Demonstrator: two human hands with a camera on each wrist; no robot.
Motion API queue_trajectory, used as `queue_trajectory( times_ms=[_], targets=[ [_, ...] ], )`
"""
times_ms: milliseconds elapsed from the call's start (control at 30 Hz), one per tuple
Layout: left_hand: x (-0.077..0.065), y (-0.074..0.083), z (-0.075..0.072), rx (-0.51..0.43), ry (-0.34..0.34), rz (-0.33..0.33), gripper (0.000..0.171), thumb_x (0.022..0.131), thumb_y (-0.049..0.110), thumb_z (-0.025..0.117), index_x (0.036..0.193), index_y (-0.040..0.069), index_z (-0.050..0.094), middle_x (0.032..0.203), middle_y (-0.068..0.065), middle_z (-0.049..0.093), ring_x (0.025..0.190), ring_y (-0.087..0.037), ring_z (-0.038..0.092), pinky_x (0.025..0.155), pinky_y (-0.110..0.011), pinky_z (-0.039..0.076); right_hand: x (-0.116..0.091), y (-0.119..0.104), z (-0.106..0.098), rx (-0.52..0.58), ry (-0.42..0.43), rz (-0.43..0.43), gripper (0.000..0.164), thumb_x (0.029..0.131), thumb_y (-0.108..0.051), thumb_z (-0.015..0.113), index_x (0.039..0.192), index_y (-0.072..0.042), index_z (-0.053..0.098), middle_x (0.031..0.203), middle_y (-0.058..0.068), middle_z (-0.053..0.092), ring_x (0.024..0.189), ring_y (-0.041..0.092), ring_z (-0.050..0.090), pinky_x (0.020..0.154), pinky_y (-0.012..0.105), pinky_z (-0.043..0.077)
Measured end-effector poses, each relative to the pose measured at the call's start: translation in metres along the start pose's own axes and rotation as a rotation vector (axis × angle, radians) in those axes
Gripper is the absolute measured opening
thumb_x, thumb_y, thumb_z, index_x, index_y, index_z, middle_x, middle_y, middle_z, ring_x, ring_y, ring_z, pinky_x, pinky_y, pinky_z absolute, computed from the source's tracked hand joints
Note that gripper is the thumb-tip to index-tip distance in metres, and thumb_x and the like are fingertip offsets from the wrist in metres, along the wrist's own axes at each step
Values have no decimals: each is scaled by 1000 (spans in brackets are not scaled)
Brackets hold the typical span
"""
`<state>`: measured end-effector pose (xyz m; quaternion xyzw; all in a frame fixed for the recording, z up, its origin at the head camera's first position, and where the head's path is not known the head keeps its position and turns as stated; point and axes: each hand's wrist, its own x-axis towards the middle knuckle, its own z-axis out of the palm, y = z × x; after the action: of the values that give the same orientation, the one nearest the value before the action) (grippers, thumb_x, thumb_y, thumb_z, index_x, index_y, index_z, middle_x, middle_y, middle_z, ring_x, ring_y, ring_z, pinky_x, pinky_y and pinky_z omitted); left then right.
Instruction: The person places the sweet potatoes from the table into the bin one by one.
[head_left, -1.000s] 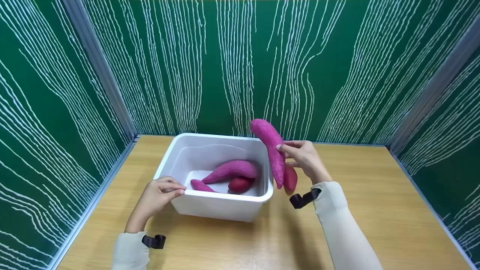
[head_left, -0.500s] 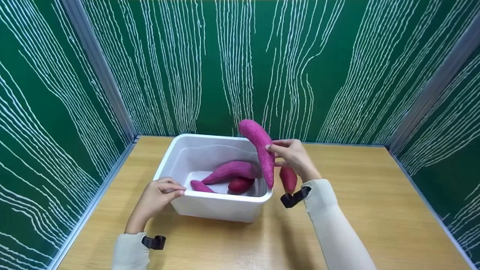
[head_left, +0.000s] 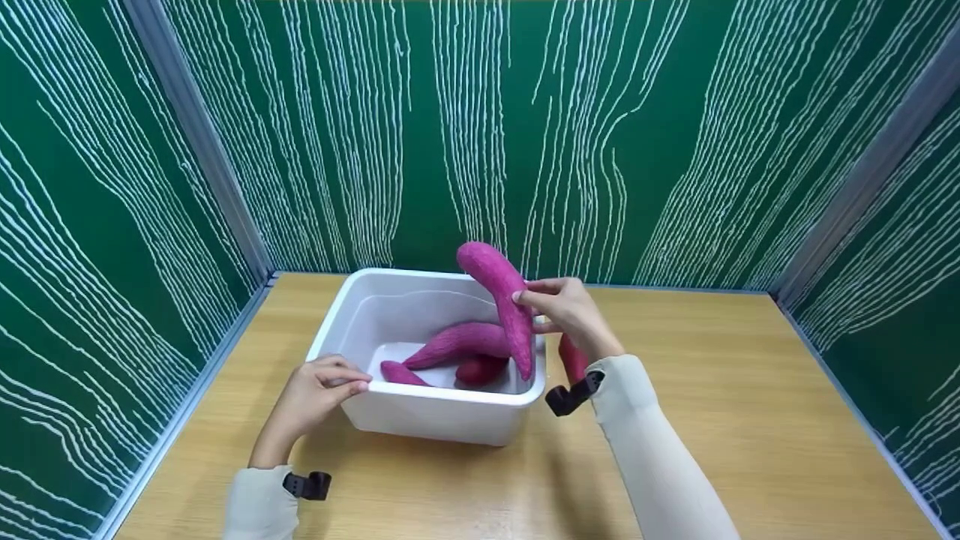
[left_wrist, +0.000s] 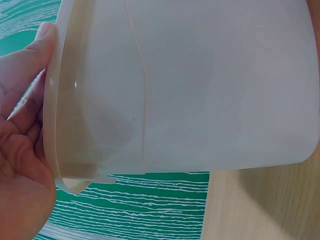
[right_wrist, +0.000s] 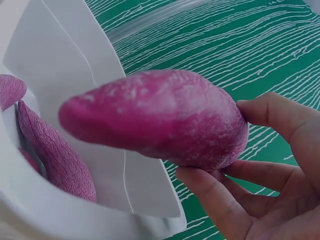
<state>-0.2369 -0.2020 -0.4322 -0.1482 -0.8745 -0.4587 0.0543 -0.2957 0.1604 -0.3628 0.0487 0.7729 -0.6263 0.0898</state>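
Observation:
My right hand (head_left: 570, 311) pinches a long purple sweet potato (head_left: 499, 289) between thumb and fingers, thick end up and narrow tip down. It hangs over the right side of a white plastic bin (head_left: 442, 416). With thumb and fingers, my left hand (head_left: 319, 394) grips the bin's near left rim; the left wrist view shows the thumb against the rim (left_wrist: 52, 95). Inside the bin lie a large purple sweet potato (head_left: 457, 343), a partly hidden smaller purple one (head_left: 401, 373) and a dark red, rounded tuber-like thing (head_left: 478, 371), partly covered from view.
Another red tuber-like thing (head_left: 571, 360) lies on the wooden table (head_left: 750, 420) right of the bin, partly hidden behind my right wrist. Green panels (head_left: 570, 150) with white wavy lines stand at the back and both sides. Each wrist carries a small black camera (head_left: 307, 485).
My right hand has moved left with the sweet potato, from beside the bin to over its right side. The left hand stays on the rim.

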Motion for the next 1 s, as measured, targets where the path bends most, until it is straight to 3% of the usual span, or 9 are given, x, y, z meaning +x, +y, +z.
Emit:
queue_trajectory(
  times_ms=[467,1000],
  targets=[
    [1,-1,1,5,-3,-17,11,80,18,77,90,14,79,91,0,68,91,-16,55,79,-20,50,2,0,9,-68,-26,-14,50,86,-25,71,129,-4,57,121,15,60,104,26,62,77,33,58],
    [1,0,1,-3,5,-18,12,80,16,77,90,10,79,89,-1,68,89,-16,56,77,-19,50,2,1,14,-76,-43,-31,50,85,-25,72,128,-4,59,119,15,62,100,24,63,77,33,58]
  ],
)
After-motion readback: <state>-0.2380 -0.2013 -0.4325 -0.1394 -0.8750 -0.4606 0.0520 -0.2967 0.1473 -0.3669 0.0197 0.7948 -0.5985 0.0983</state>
